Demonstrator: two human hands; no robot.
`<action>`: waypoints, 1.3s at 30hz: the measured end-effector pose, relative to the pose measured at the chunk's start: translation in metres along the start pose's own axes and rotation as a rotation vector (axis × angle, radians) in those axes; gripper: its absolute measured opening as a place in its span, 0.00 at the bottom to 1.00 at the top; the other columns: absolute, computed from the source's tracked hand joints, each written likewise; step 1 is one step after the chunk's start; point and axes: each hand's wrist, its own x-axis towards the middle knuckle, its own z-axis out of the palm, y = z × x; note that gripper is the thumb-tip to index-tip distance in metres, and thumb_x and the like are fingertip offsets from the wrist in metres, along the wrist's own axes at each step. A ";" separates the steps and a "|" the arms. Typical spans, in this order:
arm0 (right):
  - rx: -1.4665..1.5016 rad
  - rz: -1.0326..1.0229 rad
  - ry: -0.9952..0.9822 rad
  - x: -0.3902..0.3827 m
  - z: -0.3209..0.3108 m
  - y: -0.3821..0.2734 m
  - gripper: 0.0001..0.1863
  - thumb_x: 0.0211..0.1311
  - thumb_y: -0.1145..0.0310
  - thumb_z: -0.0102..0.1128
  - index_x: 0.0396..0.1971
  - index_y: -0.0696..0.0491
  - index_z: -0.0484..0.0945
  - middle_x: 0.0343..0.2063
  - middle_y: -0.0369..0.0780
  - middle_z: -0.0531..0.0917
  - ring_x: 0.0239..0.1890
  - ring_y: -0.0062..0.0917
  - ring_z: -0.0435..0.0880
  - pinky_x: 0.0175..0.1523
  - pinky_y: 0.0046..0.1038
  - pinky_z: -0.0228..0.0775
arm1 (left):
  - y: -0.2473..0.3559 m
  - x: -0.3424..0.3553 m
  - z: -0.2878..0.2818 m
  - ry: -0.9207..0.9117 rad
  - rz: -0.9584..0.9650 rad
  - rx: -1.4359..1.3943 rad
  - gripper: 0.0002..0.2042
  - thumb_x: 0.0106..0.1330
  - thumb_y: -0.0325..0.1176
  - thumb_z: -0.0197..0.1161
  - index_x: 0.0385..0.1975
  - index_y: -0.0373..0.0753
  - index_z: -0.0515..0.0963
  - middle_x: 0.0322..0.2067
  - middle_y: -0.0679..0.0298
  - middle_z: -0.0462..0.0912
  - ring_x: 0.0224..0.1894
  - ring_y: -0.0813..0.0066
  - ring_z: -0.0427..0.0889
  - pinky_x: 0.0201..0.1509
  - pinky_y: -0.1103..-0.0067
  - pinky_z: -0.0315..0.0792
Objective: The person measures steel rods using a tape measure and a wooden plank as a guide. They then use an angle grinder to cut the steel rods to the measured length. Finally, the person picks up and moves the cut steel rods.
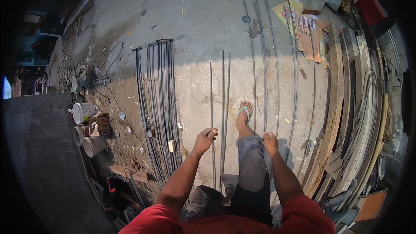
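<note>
Long thin steel rods lie roughly parallel on the concrete ahead of me. My left hand (206,139) is closed, fingertips pressed together, right over a short rod (211,91); whether it grips that rod or something small is hidden. My right hand (271,142) is closed at my right knee, its fingertips in line with a long rod (263,60) that seems pinched in them. Between my hands, two close-set rods (224,104) run lengthwise. My sandalled foot (244,115) stands among the rods. Left of me lies a dense bundle of dark bent rods (160,86).
A pale block (171,146) rests on the bundle. White buckets (83,112) and a cardboard box (99,125) stand at left. Another person (117,193) is at lower left. Timber planks (336,104) line the right side; a printed yellow-orange sheet (310,39) lies far right.
</note>
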 end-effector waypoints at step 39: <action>-0.470 -0.720 0.226 0.566 0.289 -0.302 0.16 0.67 0.58 0.61 0.52 0.43 0.84 0.53 0.44 0.81 0.57 0.42 0.77 0.61 0.42 0.69 | -0.079 0.553 0.023 0.150 0.389 0.519 0.14 0.79 0.41 0.57 0.35 0.36 0.77 0.29 0.47 0.83 0.31 0.42 0.83 0.34 0.58 0.76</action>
